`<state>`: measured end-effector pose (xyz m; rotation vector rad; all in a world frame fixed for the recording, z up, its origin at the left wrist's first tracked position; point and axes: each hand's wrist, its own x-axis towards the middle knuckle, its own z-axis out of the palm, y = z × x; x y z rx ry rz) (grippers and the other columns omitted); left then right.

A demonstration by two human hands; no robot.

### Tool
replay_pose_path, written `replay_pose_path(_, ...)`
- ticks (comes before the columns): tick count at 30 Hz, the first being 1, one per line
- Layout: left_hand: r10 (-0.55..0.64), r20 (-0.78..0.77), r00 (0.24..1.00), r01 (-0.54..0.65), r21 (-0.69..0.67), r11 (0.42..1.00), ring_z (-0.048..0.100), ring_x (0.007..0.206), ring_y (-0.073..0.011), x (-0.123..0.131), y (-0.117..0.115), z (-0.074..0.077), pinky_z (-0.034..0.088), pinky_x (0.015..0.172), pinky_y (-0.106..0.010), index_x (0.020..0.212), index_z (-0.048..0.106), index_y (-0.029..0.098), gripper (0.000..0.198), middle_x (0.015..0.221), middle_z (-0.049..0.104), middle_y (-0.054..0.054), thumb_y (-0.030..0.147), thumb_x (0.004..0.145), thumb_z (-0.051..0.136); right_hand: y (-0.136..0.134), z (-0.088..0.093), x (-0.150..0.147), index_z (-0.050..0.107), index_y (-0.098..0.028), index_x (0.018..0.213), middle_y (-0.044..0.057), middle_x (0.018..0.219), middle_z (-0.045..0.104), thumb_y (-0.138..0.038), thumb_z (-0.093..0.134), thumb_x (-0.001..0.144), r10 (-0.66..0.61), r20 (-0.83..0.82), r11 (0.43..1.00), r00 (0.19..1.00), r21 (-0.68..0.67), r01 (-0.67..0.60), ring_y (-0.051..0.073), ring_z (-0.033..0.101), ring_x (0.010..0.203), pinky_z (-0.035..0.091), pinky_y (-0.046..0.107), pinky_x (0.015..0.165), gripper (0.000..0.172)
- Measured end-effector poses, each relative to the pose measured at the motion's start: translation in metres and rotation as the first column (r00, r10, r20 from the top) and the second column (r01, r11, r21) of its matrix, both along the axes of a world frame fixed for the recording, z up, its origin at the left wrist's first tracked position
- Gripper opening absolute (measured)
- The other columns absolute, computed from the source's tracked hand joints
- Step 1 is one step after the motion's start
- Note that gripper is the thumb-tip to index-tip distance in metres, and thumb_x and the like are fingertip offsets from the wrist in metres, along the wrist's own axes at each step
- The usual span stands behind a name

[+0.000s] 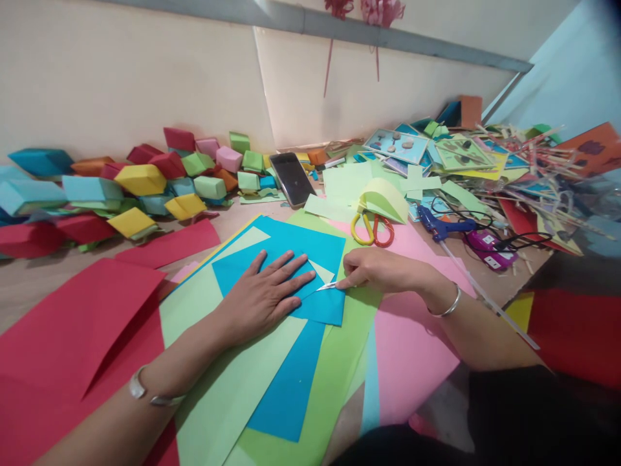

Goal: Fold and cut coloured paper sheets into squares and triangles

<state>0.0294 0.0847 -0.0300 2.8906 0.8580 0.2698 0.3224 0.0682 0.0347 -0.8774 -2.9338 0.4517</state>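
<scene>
My left hand lies flat with its fingers spread, pressing on a blue sheet of paper. In my right hand is a slim silver pointed tool, whose tip touches the blue sheet just right of my left fingertips. It looks like a craft knife, but most of it is hidden by the fingers. A pale green triangle shows beside the tool, and I cannot tell whether it lies on top or shows through a cut. Beneath are pale green paper and brighter green paper.
Scissors with yellow and red handles lie beyond my right hand. Behind are a phone and folded paper boxes. A blue glue gun and purple power adapter sit right. Red paper covers the left; pink paper the right.
</scene>
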Motion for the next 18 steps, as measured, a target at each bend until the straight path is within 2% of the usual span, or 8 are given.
replay_pose_path(5, 0.050, -0.074, 0.996, -0.051, -0.004, 0.999, 0.027, 0.150, -0.0284, 0.005, -0.005, 0.005, 0.011, 0.118, -0.057, 0.151, 0.035, 0.040, 0.054, 0.162, 0.030, 0.002, 0.058, 0.102, 0.020, -0.008, 0.010, -0.006, 0.076, -0.021, 0.102, 0.004, 0.074, 0.054, -0.029, 0.053, 0.100, -0.155, 0.083, 0.980, 0.985, 0.141, 0.142, 0.015, 0.041, 0.068, 0.024, 0.028, 0.059, 0.024)
replay_pose_path(8, 0.073, -0.080, 0.994, -0.072, 0.009, 0.997, 0.027, 0.150, -0.0292, 0.007, -0.008, 0.006, 0.011, 0.118, -0.058, 0.150, 0.036, 0.040, 0.055, 0.162, 0.030, 0.002, 0.059, 0.101, 0.018, -0.012, 0.014, -0.007, 0.075, -0.020, 0.099, 0.003, 0.073, 0.051, -0.030, 0.049, 0.102, -0.197, 0.082, 0.966, 0.977, 0.188, 0.179, 0.015, 0.036, 0.066, 0.022, 0.029, 0.059, 0.027)
replay_pose_path(12, 0.071, -0.077, 0.994, -0.070, 0.008, 0.997, 0.027, 0.149, -0.0295, 0.007, -0.009, 0.006, 0.012, 0.118, -0.059, 0.150, 0.036, 0.041, 0.055, 0.162, 0.030, 0.003, 0.059, 0.101, 0.019, -0.014, 0.014, -0.005, 0.074, -0.021, 0.107, 0.003, 0.075, 0.050, -0.027, 0.047, 0.103, -0.140, 0.107, 0.970, 0.984, 0.216, 0.115, 0.014, 0.036, 0.067, 0.022, 0.028, 0.059, 0.028)
replay_pose_path(15, 0.074, -0.075, 0.994, -0.074, 0.009, 0.997, 0.027, 0.150, -0.0301, 0.007, -0.010, 0.005, 0.012, 0.117, -0.060, 0.150, 0.035, 0.041, 0.054, 0.162, 0.030, 0.002, 0.059, 0.101, 0.020, -0.014, 0.011, -0.005, 0.071, -0.027, 0.121, 0.004, 0.079, 0.053, -0.019, 0.047, 0.102, -0.066, 0.144, 0.987, 0.987, 0.158, 0.043, 0.014, 0.039, 0.066, 0.023, 0.028, 0.059, 0.032)
replay_pose_path(18, 0.084, -0.066, 0.994, -0.083, 0.016, 0.996, 0.026, 0.150, -0.0298, 0.007, -0.011, 0.004, 0.010, 0.118, -0.060, 0.150, 0.037, 0.041, 0.054, 0.162, 0.031, 0.002, 0.059, 0.101, 0.022, -0.015, 0.007, -0.009, 0.066, -0.027, 0.130, 0.004, 0.080, 0.055, -0.018, 0.049, 0.100, -0.041, 0.176, 0.996, 0.984, 0.084, 0.026, 0.014, 0.041, 0.065, 0.023, 0.027, 0.058, 0.035)
